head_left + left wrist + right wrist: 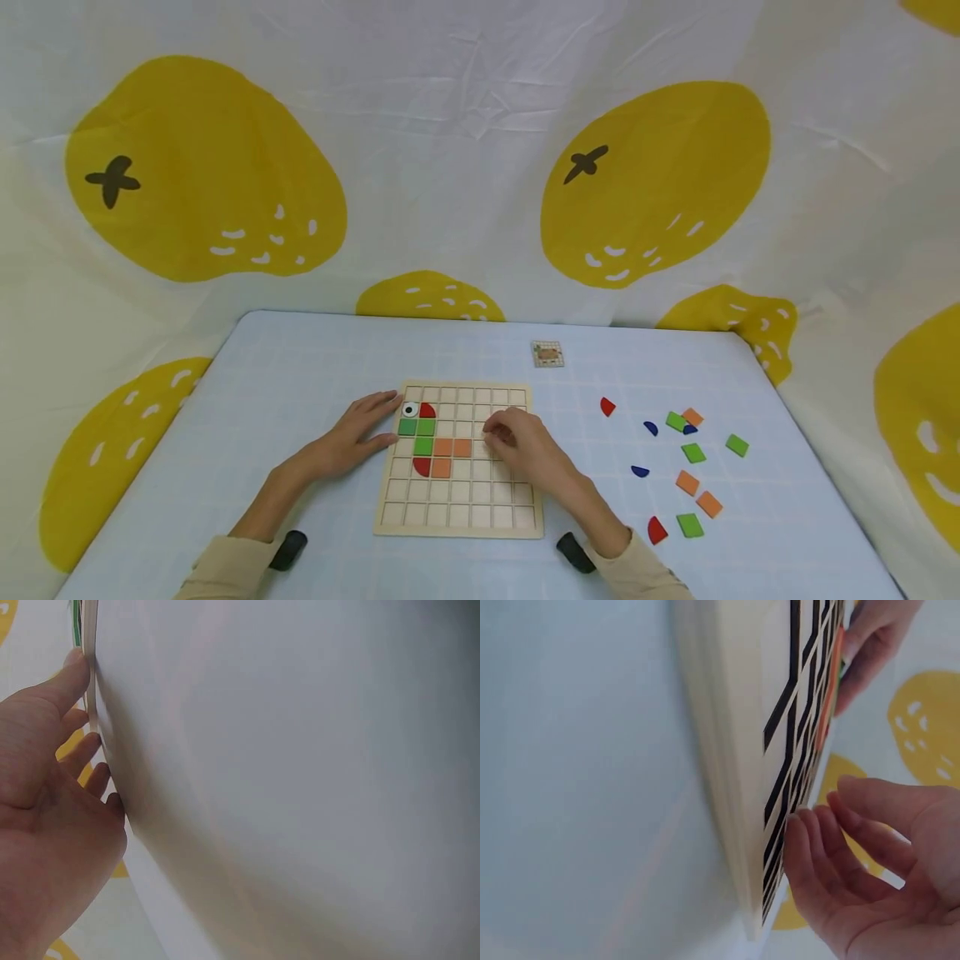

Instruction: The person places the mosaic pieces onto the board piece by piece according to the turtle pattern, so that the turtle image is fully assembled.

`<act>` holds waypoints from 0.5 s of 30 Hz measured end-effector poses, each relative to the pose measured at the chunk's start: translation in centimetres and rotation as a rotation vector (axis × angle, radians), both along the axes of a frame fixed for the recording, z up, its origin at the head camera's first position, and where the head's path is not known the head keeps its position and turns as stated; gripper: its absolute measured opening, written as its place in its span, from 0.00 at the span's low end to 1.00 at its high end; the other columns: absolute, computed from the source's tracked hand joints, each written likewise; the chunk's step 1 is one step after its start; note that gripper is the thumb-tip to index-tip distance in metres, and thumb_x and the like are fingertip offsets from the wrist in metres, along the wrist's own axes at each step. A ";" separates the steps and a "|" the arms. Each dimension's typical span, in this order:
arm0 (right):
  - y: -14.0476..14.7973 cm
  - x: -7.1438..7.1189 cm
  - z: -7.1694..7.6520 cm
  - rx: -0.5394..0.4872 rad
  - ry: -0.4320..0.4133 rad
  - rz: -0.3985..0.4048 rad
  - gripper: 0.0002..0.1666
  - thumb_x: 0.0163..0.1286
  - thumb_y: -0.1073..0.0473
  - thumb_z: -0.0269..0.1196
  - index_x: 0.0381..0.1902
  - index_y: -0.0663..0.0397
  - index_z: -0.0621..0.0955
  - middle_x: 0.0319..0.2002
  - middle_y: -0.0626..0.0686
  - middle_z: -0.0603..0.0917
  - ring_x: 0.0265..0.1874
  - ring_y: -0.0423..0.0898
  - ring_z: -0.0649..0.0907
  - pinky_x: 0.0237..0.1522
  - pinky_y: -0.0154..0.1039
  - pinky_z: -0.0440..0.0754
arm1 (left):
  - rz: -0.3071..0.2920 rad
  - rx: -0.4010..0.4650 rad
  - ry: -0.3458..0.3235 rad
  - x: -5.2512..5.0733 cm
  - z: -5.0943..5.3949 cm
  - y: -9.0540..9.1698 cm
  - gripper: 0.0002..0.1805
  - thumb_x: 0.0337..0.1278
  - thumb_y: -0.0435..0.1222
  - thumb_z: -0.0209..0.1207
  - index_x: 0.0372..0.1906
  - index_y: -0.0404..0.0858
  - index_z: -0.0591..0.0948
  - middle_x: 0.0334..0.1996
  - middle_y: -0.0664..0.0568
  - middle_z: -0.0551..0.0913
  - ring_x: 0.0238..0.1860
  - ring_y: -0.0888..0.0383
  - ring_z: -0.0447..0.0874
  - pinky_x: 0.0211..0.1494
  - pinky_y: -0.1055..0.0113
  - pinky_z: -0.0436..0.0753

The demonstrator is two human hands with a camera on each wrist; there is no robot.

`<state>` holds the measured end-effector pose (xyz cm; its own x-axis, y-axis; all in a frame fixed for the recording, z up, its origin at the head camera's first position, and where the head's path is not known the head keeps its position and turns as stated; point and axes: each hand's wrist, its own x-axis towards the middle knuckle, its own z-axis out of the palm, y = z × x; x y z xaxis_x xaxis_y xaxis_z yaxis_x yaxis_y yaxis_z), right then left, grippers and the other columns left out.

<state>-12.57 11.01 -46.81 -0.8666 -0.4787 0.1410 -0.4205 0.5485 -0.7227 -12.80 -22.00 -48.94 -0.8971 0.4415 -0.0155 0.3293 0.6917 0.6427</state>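
Observation:
A wooden grid board [457,532] lies on the table with a partial figure of coloured tiles in its left half. A round eye tile [409,409], red quarter-round tiles [427,410], green squares [424,427] and orange squares [442,447] sit in its cells. My left hand [351,442] rests at the board's left edge, thumb and fingers touching it. Over the right half of the grid is my right hand [528,446], its fingers loosely bent and fingertips near the cells. In the right wrist view, no tile shows between the fingers of the right hand [877,855].
Loose tiles lie scattered to the right: green squares [693,452], orange squares [687,482], red quarter-rounds [657,530] and dark blue half-rounds [640,472]. Behind the board lies a small pattern card [548,354]. A lemon-printed cloth [480,167] hangs behind the table.

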 end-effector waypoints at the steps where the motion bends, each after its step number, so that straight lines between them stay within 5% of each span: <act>1: 0.3 0.0 0.0 0.003 0.000 -0.009 0.03 0.72 0.68 0.66 0.42 0.61 0.85 0.36 0.48 0.82 0.36 0.42 0.82 0.40 0.35 0.83 | -0.001 0.001 0.000 0.0 0.0 0.0 0.36 0.74 0.43 0.60 0.79 0.36 0.64 0.78 0.38 0.59 0.78 0.34 0.50 0.74 0.32 0.59; 15: 4.6 0.4 0.1 0.043 0.003 -0.169 0.07 0.70 0.66 0.68 0.45 0.56 0.85 0.41 0.45 0.84 0.43 0.43 0.82 0.51 0.45 0.83 | 0.002 0.002 0.008 -0.2 -0.5 -0.1 0.36 0.74 0.45 0.60 0.79 0.37 0.64 0.78 0.38 0.60 0.77 0.34 0.51 0.73 0.32 0.60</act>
<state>-12.13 15.63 -46.66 -0.9349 -0.3318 0.1263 -0.3218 0.6419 -0.6960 -13.00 -22.14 -49.44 -0.8979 0.4401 -0.0071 0.3335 0.6909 0.6415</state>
